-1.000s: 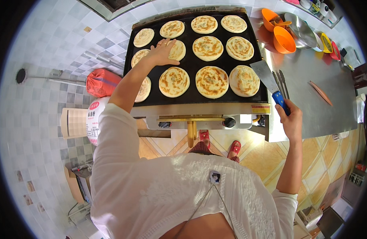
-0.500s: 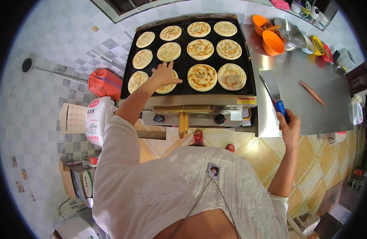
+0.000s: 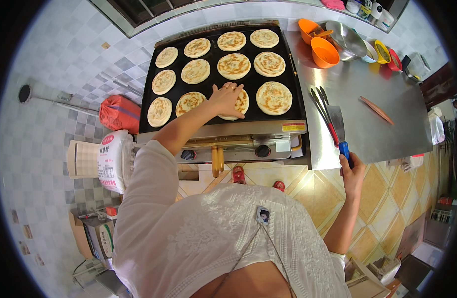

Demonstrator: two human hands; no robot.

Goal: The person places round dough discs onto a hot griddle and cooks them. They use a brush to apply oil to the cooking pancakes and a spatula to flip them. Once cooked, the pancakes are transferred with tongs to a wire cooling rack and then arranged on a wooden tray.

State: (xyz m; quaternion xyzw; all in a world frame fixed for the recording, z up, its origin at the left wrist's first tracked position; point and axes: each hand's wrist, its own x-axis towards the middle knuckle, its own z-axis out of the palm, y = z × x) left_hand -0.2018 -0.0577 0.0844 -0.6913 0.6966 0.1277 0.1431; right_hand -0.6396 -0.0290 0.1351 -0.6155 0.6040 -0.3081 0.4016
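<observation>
My left hand (image 3: pixel 225 100) lies with fingers spread on a flatbread (image 3: pixel 244 103), the third from the left in the front row of a black griddle (image 3: pixel 151 87). It covers most of that bread. Several more round, brown-patched flatbreads sit in three rows around it, such as one flatbread (image 3: pixel 273 98) just to the right and another flatbread (image 3: pixel 190 104) to the left. My right hand (image 3: pixel 353 174) is closed round the blue handle of a flat metal scraper (image 3: pixel 336 123), held at the near left part of the steel counter (image 3: pixel 382 136).
Beside the scraper lies a dark pronged utensil with a red handle (image 3: pixel 332 130). Farther right is a brown rolling pin (image 3: pixel 376 110). Orange bowls (image 3: pixel 324 52), a metal bowl (image 3: pixel 351 44) and smaller bowls stand at the back. A white sack (image 3: pixel 114 161) stands left of the griddle.
My left hand has moved right, from the second front-row flatbread to the third. The scraper has shifted slightly, showing more of the red-handled utensil. The whole view has shifted a little.
</observation>
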